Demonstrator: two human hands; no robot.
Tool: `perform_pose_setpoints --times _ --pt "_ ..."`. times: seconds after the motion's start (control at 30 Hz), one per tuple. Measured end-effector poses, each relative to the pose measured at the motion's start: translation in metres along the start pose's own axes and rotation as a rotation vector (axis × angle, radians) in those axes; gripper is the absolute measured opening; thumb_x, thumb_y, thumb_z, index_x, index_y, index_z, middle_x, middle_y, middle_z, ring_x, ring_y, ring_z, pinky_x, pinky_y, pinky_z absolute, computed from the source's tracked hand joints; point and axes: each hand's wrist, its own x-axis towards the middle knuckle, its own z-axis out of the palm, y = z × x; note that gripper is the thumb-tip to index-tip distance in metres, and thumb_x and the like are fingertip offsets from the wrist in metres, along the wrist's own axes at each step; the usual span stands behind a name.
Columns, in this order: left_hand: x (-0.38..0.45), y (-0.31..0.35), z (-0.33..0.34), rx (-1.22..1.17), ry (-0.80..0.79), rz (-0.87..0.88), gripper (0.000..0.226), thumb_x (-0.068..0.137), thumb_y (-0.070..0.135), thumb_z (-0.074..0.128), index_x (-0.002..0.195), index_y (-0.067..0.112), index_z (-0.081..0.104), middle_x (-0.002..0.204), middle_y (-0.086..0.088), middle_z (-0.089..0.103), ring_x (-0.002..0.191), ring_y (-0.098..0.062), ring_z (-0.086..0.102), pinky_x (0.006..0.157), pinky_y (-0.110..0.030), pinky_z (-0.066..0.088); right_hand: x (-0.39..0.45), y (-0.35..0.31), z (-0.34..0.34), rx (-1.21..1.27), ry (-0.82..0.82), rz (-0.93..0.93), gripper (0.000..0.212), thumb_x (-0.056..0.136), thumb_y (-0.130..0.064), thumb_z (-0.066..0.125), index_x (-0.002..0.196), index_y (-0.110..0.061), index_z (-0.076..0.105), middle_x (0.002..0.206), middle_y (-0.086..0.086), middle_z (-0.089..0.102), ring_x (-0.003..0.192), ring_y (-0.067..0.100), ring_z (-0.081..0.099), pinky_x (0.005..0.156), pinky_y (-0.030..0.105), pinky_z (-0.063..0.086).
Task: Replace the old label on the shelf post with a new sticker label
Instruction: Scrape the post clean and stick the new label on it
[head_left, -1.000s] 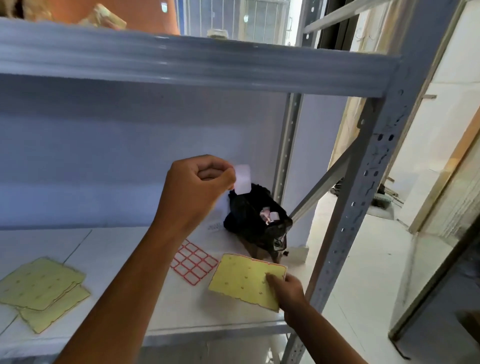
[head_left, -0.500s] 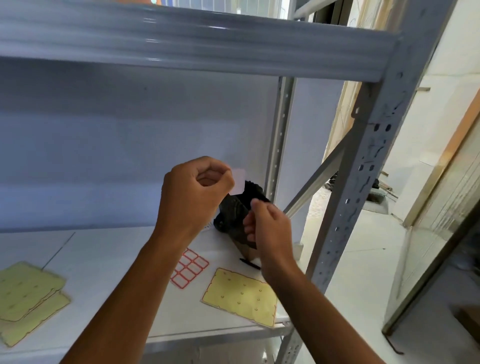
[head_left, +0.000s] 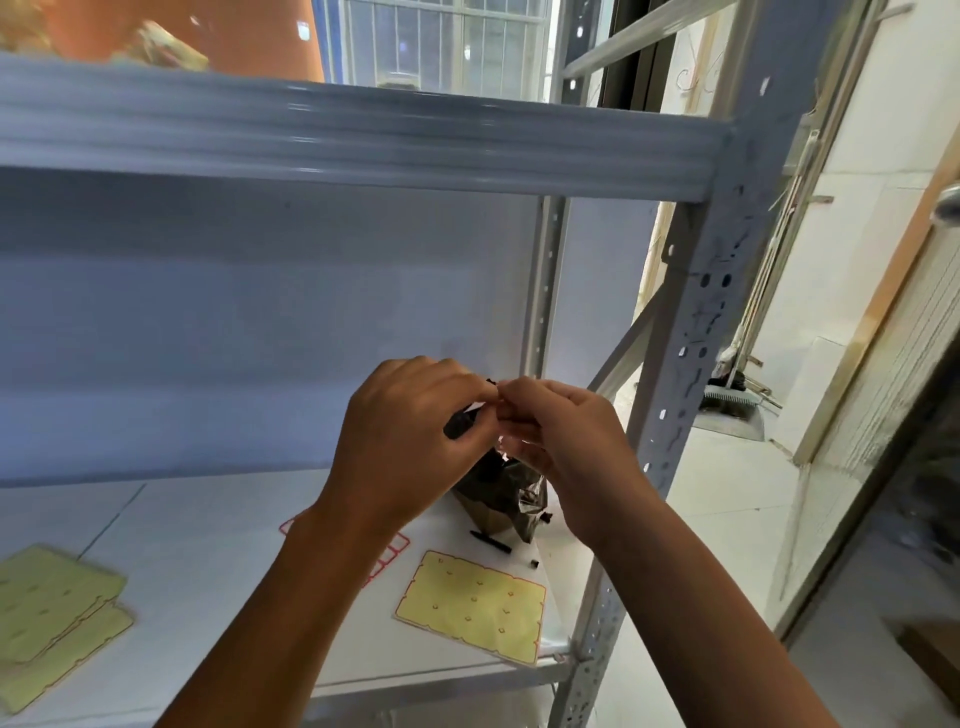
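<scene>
My left hand (head_left: 410, 436) and my right hand (head_left: 566, 441) meet fingertip to fingertip in front of the shelf's back panel, above the black bag (head_left: 498, 488). Both pinch the small white sticker label (head_left: 475, 409), which is almost wholly hidden by the fingers. The grey perforated shelf post (head_left: 691, 364) stands to the right of my hands, apart from them. No label shows on its visible face. A yellow backing sheet (head_left: 472, 605) lies on the white shelf board (head_left: 208, 545) near the front edge. A sheet of red-framed labels (head_left: 389, 556) lies partly under my left forearm.
A black pen (head_left: 491, 541) and a small dark cap (head_left: 533, 563) lie by the bag. Two or more yellow sheets (head_left: 47, 608) sit at the left. The upper shelf beam (head_left: 363, 140) runs overhead. A diagonal brace (head_left: 618, 358) crosses behind the post.
My right hand left the yellow sheet on the shelf and rose to meet my left hand, and now both pinch the sticker. The view has tilted up slightly.
</scene>
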Motion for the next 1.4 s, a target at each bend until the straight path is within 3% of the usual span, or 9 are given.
perform_pose_setpoints --times 0.1,0.23,0.4,0.47,0.6,0.83,1.17,1.27,1.4 --pt "0.001 0.002 0.001 -0.008 0.001 0.023 0.031 0.088 0.042 0.064 0.1 0.016 0.077 0.092 0.001 0.078 0.082 -0.02 0.072 0.078 -0.04 0.057 0.001 -0.003 -0.005 0.046 0.003 0.015 0.016 0.094 -0.018 0.071 0.099 -0.006 0.08 0.085 0.008 0.079 0.074 0.013 0.072 0.071 0.024 0.056" --pt "0.003 0.006 0.006 -0.08 -0.016 0.048 0.031 0.09 0.042 0.063 0.107 0.019 0.076 0.098 0.002 0.078 0.089 -0.018 0.07 0.079 -0.041 0.056 0.004 -0.004 -0.012 0.003 0.058 -0.064 0.009 0.088 -0.011 0.072 0.084 -0.011 0.08 0.08 0.006 0.079 0.076 0.013 0.076 0.077 0.025 0.062" --pt "0.011 0.016 0.007 -0.383 0.075 -0.342 0.028 0.09 0.04 0.068 0.111 0.022 0.074 0.108 0.006 0.07 0.099 -0.01 0.065 0.085 -0.026 0.055 0.01 -0.016 -0.035 -0.147 0.102 -0.227 0.005 0.089 -0.011 0.072 0.089 -0.01 0.077 0.076 0.003 0.077 0.068 0.006 0.071 0.072 0.022 0.061" --pt "0.017 0.023 0.006 -0.496 0.074 -0.486 0.032 0.089 0.04 0.068 0.117 0.025 0.07 0.109 0.009 0.071 0.099 -0.008 0.067 0.084 -0.022 0.055 0.01 -0.023 -0.05 -0.202 0.108 -0.296 0.003 0.088 -0.01 0.072 0.089 -0.01 0.075 0.08 0.012 0.077 0.069 0.008 0.069 0.071 0.022 0.059" --pt "0.024 0.041 0.013 -0.669 0.045 -0.592 0.032 0.087 0.037 0.071 0.118 0.028 0.069 0.105 0.012 0.074 0.097 -0.004 0.071 0.086 -0.02 0.057 0.004 -0.037 -0.082 -0.184 0.002 -0.372 0.006 0.087 -0.003 0.077 0.089 -0.008 0.073 0.079 0.016 0.074 0.071 0.017 0.069 0.07 0.026 0.059" --pt "0.034 0.077 0.035 -0.806 -0.026 -0.592 0.024 0.087 0.036 0.072 0.111 0.033 0.071 0.101 0.017 0.075 0.095 0.001 0.071 0.081 -0.015 0.056 -0.004 -0.048 -0.138 -0.14 0.002 -0.492 0.016 0.076 -0.01 0.083 0.074 -0.017 0.069 0.075 0.005 0.074 0.066 0.016 0.066 0.062 0.024 0.054" --pt "0.031 0.106 0.083 -0.762 -0.152 -0.561 0.05 0.087 0.043 0.07 0.135 0.032 0.058 0.131 0.012 0.065 0.111 -0.004 0.064 0.079 -0.008 0.047 0.011 -0.024 -0.176 -0.126 0.099 -0.458 0.013 0.084 -0.009 0.08 0.082 -0.015 0.068 0.078 0.001 0.075 0.07 0.011 0.067 0.064 0.023 0.055" --pt "0.034 0.108 0.087 -0.77 -0.137 -0.56 0.051 0.087 0.043 0.07 0.135 0.033 0.057 0.132 0.013 0.065 0.109 -0.001 0.063 0.072 -0.003 0.047 0.014 -0.024 -0.171 -0.108 0.088 -0.492 0.014 0.082 -0.014 0.08 0.086 -0.009 0.067 0.077 -0.005 0.076 0.071 0.006 0.069 0.065 0.02 0.055" --pt "0.037 0.109 0.089 -0.769 -0.106 -0.573 0.045 0.086 0.044 0.071 0.128 0.036 0.061 0.13 0.01 0.067 0.104 -0.001 0.065 0.079 -0.012 0.049 0.02 -0.022 -0.163 -0.097 0.082 -0.507 0.014 0.081 -0.015 0.079 0.087 -0.009 0.068 0.076 -0.006 0.076 0.072 0.003 0.072 0.066 0.017 0.056"
